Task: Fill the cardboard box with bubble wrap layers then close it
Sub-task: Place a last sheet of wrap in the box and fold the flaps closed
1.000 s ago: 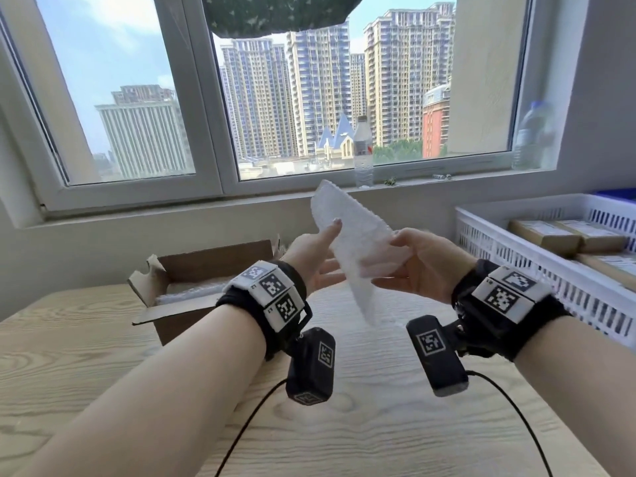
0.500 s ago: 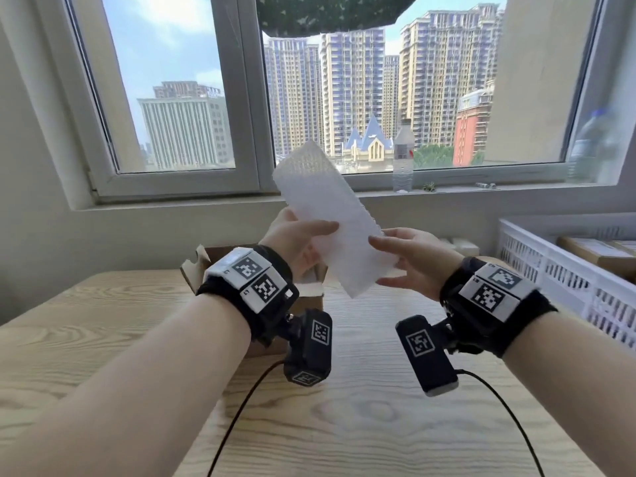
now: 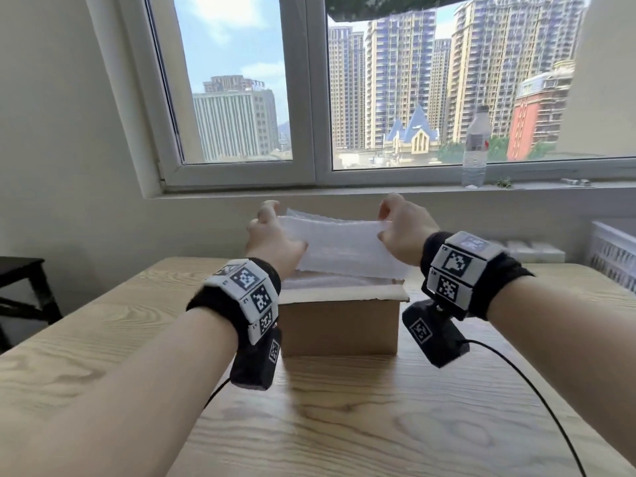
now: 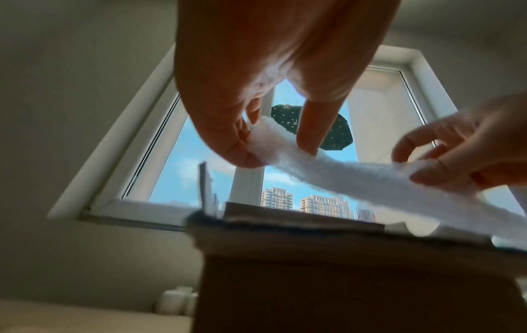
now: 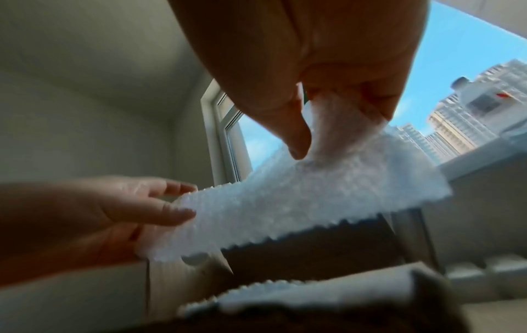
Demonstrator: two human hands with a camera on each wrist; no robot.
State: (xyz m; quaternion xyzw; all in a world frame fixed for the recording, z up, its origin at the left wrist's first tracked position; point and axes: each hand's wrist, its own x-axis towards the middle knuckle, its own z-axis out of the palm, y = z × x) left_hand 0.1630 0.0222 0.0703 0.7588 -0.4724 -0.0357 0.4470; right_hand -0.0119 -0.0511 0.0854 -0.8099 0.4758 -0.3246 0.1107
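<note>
A white bubble wrap sheet [image 3: 339, 242] is stretched flat just above the open cardboard box [image 3: 339, 327] on the wooden table. My left hand [image 3: 272, 232] pinches the sheet's left end between thumb and fingers [image 4: 309, 135]. My right hand [image 3: 399, 228] pinches its right end [image 5: 322, 139]. More bubble wrap [image 3: 330, 282] lies inside the box, up near its rim. The box's front flap [image 3: 344, 294] is folded outward. In the right wrist view the sheet [image 5: 299, 202] hangs over the box opening [image 5: 308, 252].
The wooden table [image 3: 344, 425] reaches toward me in front of the box. A plastic bottle [image 3: 476, 149] stands on the windowsill. A white crate [image 3: 616, 256] is at the right edge, with small white boxes [image 3: 530, 251] beside it. A dark stool [image 3: 24, 290] stands at left.
Both hands turned the sheet from upright to flat and lowered it over the box. The head view swung left, so the box now sits centred.
</note>
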